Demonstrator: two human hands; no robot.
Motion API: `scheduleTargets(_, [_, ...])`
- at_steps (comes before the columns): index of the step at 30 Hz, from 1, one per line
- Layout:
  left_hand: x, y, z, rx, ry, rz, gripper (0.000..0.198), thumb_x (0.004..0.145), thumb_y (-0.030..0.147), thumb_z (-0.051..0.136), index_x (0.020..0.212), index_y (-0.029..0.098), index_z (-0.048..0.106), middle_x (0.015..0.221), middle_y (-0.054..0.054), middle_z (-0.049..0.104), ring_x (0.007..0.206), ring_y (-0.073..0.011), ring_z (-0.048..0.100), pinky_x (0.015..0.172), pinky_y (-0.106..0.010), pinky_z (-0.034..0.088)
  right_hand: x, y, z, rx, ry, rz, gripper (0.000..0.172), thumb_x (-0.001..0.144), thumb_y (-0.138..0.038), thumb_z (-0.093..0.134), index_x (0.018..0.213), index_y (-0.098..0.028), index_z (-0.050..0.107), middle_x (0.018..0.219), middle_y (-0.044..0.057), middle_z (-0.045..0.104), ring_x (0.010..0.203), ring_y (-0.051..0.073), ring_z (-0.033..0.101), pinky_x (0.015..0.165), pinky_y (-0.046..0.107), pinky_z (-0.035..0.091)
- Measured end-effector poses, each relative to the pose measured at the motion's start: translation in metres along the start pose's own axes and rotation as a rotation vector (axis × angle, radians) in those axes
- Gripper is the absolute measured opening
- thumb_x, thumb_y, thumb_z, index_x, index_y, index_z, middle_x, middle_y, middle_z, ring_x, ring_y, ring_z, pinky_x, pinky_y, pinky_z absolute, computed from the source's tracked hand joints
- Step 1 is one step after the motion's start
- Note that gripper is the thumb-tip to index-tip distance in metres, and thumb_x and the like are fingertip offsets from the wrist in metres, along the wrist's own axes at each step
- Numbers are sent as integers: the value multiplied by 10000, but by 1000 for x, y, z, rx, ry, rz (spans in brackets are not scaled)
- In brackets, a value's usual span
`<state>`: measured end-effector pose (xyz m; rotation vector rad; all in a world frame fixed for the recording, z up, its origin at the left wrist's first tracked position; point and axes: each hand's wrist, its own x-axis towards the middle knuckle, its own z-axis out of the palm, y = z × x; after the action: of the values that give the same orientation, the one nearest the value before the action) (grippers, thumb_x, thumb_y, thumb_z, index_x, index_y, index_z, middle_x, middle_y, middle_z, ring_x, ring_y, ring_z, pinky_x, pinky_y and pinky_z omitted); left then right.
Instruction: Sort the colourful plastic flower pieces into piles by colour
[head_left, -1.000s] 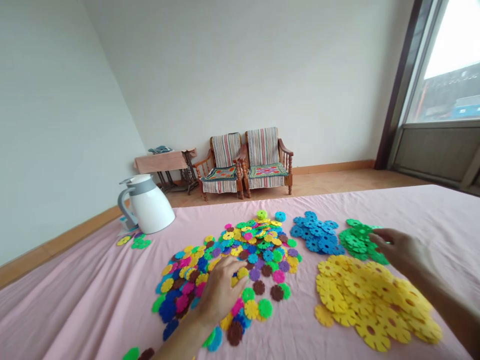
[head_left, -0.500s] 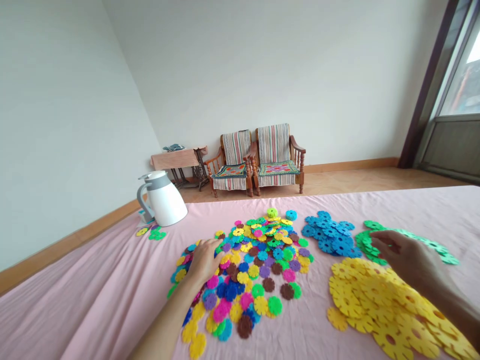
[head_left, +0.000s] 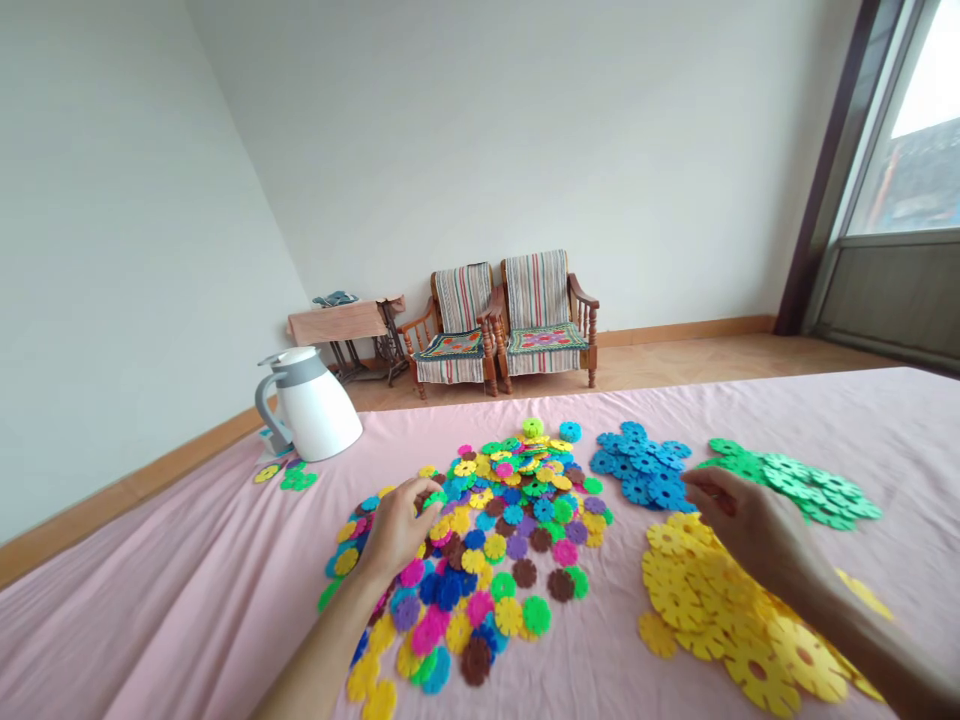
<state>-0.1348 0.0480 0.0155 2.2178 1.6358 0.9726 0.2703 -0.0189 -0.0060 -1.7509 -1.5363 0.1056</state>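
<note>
Over the left part of a mixed heap of small flower-shaped plastic discs (head_left: 517, 575) is my left hand (head_left: 401, 525). Its thumb and forefinger are pinched on a green disc (head_left: 434, 498). My right hand (head_left: 742, 520) hovers with curled, closed fingers above the place where three one-colour piles meet; nothing shows at its fingertips. Blue discs (head_left: 637, 465) lie just beyond those fingertips. The green discs (head_left: 817, 485) spread behind and to the right of the hand, partly covered by it. Large yellow discs (head_left: 697, 600) lie below it, under the wrist and forearm.
A white jug with a grey handle (head_left: 319, 410) stands on the pink cloth (head_left: 187, 620) at the left. A few discs (head_left: 298, 477) lie before it. Past the far edge are two wooden armchairs (head_left: 544, 300) and a small covered table (head_left: 337, 322).
My right hand has moved left from the green pile towards the blue one. My left hand has lifted slightly, and a green disc now shows at its fingertips. The view has shifted slightly.
</note>
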Motion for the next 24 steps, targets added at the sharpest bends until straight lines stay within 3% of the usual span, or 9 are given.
scheduleTargets(3, [-12,34,9,-216,-41,-49,152,769,295,598,808,161,658,657,-2,636,568,-139,561,537,-226,439,-13,-29,8,83,-83,-120,258,832,-368,457,857,-220,667,712,36,682,609,194,619,576,292,460])
scheduleTargets(8, [-47,97,36,-500,-267,29,183,821,316,592,866,168,692,732,-33,675,666,-144,616,608,-216,476,-45,-87,18,344,-353,-290,211,851,-300,470,913,-270,670,761,17,683,638,181,616,560,275,488])
scheduleTargets(11, [-63,113,48,-586,-387,47,194,843,308,580,883,160,698,727,-43,684,642,-132,626,603,-203,483,-61,-106,23,447,-469,-278,113,804,-261,525,818,-272,637,709,-17,667,618,165,599,544,255,483])
scheduleTargets(14, [-68,112,52,-626,-442,53,198,847,295,582,931,153,691,749,-51,699,664,-135,645,632,-205,504,-64,-106,29,457,-512,-229,105,801,-259,520,739,-232,600,640,-24,633,582,139,572,522,225,449])
scheduleTargets(16, [-66,106,51,-589,-374,79,219,828,288,609,999,172,681,841,-57,718,735,-146,660,686,-215,515,-54,-92,29,399,-467,-192,150,811,-285,500,714,-211,587,609,-19,611,563,132,555,515,221,421])
scheduleTargets(18, [-61,99,48,-516,-276,105,210,826,296,610,992,191,684,875,-50,723,765,-147,664,708,-215,516,-35,-65,24,298,-328,-146,194,808,-337,487,705,-206,585,601,-4,612,564,146,555,528,242,406])
scheduleTargets(22, [-50,84,44,-363,-136,107,167,854,290,559,903,204,693,830,-27,724,757,-144,665,710,-222,514,11,19,-3,49,40,107,238,741,-407,531,810,-207,642,692,62,683,618,216,608,573,309,396])
scheduleTargets(24, [-43,75,43,-311,-73,100,163,850,281,556,909,207,690,855,-25,722,790,-152,665,734,-238,515,28,59,-20,-52,108,280,245,736,-367,548,861,-189,662,741,105,704,660,238,623,584,325,385])
